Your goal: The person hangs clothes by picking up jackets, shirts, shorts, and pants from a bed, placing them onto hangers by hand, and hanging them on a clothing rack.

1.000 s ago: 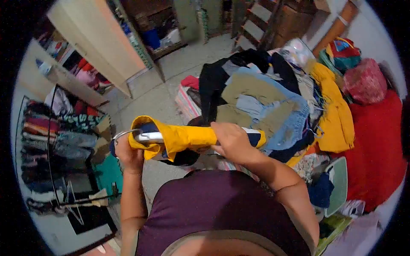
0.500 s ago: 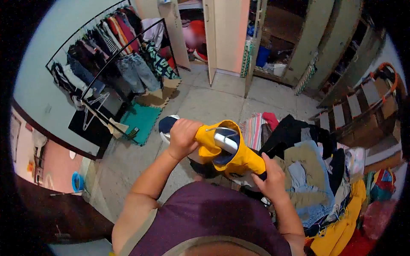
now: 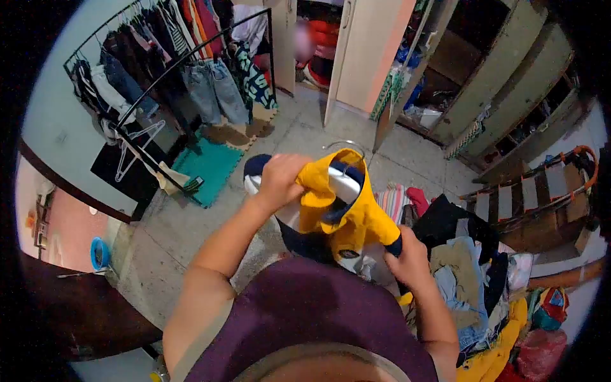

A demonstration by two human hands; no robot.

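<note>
A yellow, navy and white long-sleeved top hangs between my hands in front of my chest. Inside its open neck lies a white hanger, whose metal hook stands out above the collar. My left hand is closed around the yellow shoulder, with a navy-and-white part of the garment sticking out beyond it. Bunched in my right hand is the other side, at a navy edge. The lower part of the top is partly hidden by my body.
A clothes rack full of garments stands at the left, by a green foam mat. Piled clothes lie at the right, near a folded ladder. Open cupboards line the back. A blue basin sits beyond the doorway.
The top has opened out, with more of its yellow front and navy lower part showing. Its hanger hook now points up, away from me. Both hands keep their hold.
</note>
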